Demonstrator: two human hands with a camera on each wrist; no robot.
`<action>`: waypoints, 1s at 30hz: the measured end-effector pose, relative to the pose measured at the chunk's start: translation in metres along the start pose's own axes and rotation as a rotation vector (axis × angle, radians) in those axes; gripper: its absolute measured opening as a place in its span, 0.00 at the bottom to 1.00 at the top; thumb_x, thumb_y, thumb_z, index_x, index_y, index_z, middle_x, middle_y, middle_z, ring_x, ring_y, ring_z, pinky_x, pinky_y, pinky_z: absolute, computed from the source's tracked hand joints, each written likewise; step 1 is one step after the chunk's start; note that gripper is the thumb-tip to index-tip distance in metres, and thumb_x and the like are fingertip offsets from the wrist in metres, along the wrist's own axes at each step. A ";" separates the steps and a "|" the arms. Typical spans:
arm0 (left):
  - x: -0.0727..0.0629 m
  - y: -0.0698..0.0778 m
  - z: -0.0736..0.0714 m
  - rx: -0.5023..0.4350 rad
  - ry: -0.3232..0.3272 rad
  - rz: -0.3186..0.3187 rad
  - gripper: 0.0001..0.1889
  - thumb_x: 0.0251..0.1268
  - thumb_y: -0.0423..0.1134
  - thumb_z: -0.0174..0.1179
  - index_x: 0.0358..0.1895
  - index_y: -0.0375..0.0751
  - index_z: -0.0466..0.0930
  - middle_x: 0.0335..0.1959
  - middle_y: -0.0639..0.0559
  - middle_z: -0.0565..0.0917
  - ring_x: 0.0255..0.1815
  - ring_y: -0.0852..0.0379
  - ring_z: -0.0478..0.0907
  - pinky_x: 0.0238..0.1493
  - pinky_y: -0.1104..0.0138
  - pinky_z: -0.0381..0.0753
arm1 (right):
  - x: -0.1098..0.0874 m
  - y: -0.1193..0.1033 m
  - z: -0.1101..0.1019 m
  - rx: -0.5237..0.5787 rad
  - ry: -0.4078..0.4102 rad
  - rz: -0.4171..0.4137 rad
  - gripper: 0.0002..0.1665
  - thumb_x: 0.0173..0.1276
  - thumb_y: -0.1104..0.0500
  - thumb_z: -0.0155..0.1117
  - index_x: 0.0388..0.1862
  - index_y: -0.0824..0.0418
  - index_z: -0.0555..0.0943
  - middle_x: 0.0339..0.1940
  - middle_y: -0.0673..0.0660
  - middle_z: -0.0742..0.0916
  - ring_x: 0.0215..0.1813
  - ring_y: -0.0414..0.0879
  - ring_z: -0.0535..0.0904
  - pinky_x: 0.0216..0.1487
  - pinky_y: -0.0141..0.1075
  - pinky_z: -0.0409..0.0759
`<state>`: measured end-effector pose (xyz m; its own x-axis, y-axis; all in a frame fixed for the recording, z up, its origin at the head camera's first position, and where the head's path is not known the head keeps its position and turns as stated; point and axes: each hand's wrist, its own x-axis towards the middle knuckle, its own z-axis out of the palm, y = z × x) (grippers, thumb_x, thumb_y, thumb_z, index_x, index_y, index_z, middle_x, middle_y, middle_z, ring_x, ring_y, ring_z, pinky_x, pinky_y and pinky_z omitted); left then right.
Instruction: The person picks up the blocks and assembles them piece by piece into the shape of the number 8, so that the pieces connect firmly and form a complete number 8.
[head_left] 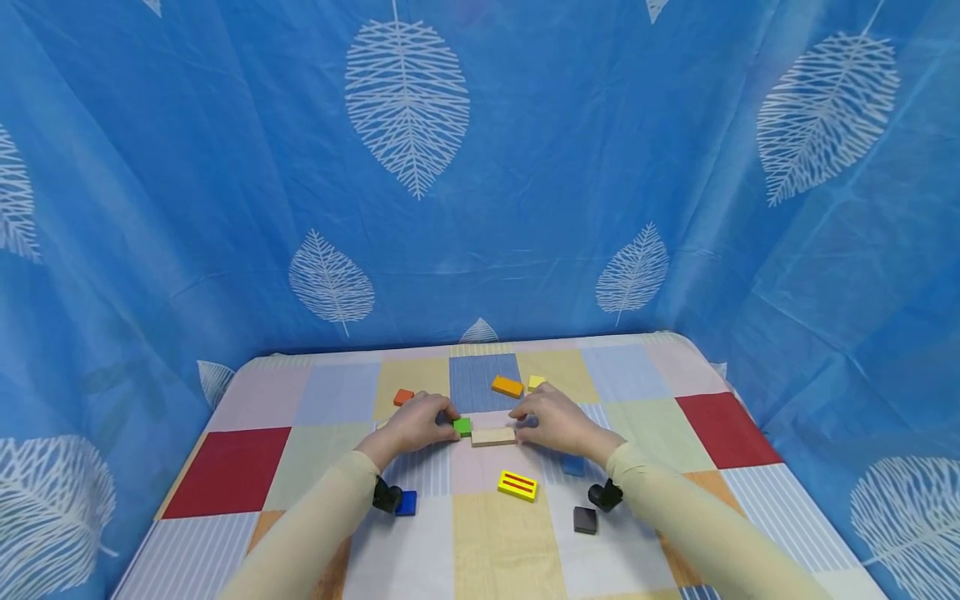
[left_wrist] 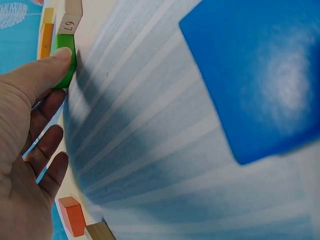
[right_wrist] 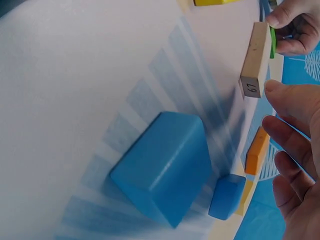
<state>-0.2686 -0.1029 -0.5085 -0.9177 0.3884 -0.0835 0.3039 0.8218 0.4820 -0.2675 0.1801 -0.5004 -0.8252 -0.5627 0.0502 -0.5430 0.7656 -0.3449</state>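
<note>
My left hand (head_left: 420,423) pinches a small green block (head_left: 462,427) between thumb and fingers, at the left end of a plain wooden block (head_left: 492,437). The number 67 is printed on that wooden block's end. The other fingers of the left hand are loosely bent in the left wrist view. At the wooden block's right end is my right hand (head_left: 558,423), its thumb and fingers apart and nothing between them. In the right wrist view its thumb tip (right_wrist: 272,86) comes close to the numbered end.
Behind the hands lie an orange block (head_left: 507,387), a yellow block (head_left: 536,382) and a red-orange block (head_left: 403,397). Nearer are a yellow red-striped block (head_left: 517,486), a dark block (head_left: 585,520) and blue blocks (head_left: 406,503). A blue curtain (head_left: 480,208) hangs behind the patchwork-covered table (head_left: 510,550).
</note>
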 end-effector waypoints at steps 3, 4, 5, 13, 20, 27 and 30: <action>0.000 0.002 0.000 0.004 0.002 -0.003 0.14 0.60 0.47 0.75 0.47 0.50 0.87 0.40 0.61 0.84 0.45 0.56 0.71 0.52 0.60 0.76 | -0.003 0.002 -0.003 0.017 0.013 0.021 0.18 0.64 0.50 0.77 0.52 0.51 0.90 0.44 0.41 0.89 0.48 0.42 0.72 0.53 0.41 0.73; 0.000 0.002 0.000 0.005 0.003 -0.003 0.14 0.60 0.47 0.75 0.47 0.50 0.87 0.40 0.61 0.84 0.45 0.56 0.71 0.52 0.60 0.76 | -0.004 0.002 -0.004 0.021 0.019 0.027 0.18 0.65 0.50 0.76 0.53 0.51 0.90 0.44 0.42 0.89 0.48 0.42 0.71 0.53 0.41 0.74; 0.000 0.002 0.000 0.006 0.005 -0.001 0.14 0.60 0.46 0.75 0.47 0.50 0.87 0.40 0.61 0.84 0.45 0.56 0.71 0.52 0.60 0.76 | -0.005 0.003 -0.005 0.018 0.023 0.029 0.18 0.65 0.50 0.76 0.53 0.52 0.90 0.45 0.42 0.89 0.48 0.42 0.71 0.52 0.41 0.74; -0.001 0.001 0.002 0.010 0.017 0.009 0.14 0.61 0.47 0.75 0.47 0.50 0.87 0.41 0.61 0.84 0.44 0.56 0.71 0.52 0.60 0.75 | -0.012 0.010 -0.011 -0.004 0.041 0.051 0.19 0.65 0.50 0.76 0.54 0.51 0.89 0.46 0.42 0.89 0.48 0.42 0.71 0.51 0.41 0.74; -0.002 0.001 0.002 0.007 0.017 0.006 0.14 0.61 0.46 0.75 0.48 0.49 0.87 0.41 0.60 0.84 0.44 0.56 0.72 0.52 0.59 0.76 | -0.015 0.010 -0.009 -0.019 0.042 0.045 0.19 0.64 0.51 0.77 0.53 0.51 0.90 0.45 0.41 0.88 0.48 0.42 0.72 0.52 0.41 0.74; -0.002 0.001 0.002 0.003 0.016 0.007 0.14 0.61 0.46 0.75 0.48 0.49 0.87 0.41 0.60 0.84 0.45 0.56 0.71 0.53 0.59 0.75 | -0.008 0.001 0.001 -0.068 0.011 -0.004 0.19 0.64 0.48 0.77 0.52 0.51 0.90 0.46 0.43 0.89 0.49 0.42 0.74 0.57 0.44 0.73; -0.003 0.002 0.002 -0.002 0.016 0.002 0.14 0.61 0.46 0.75 0.47 0.49 0.87 0.42 0.60 0.84 0.45 0.56 0.71 0.53 0.59 0.75 | -0.005 -0.002 0.005 -0.093 0.015 -0.023 0.19 0.63 0.48 0.77 0.52 0.50 0.90 0.46 0.42 0.89 0.49 0.41 0.74 0.57 0.43 0.73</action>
<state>-0.2652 -0.1018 -0.5094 -0.9210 0.3835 -0.0685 0.3056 0.8202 0.4837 -0.2613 0.1796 -0.5043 -0.8143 -0.5760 0.0715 -0.5732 0.7788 -0.2548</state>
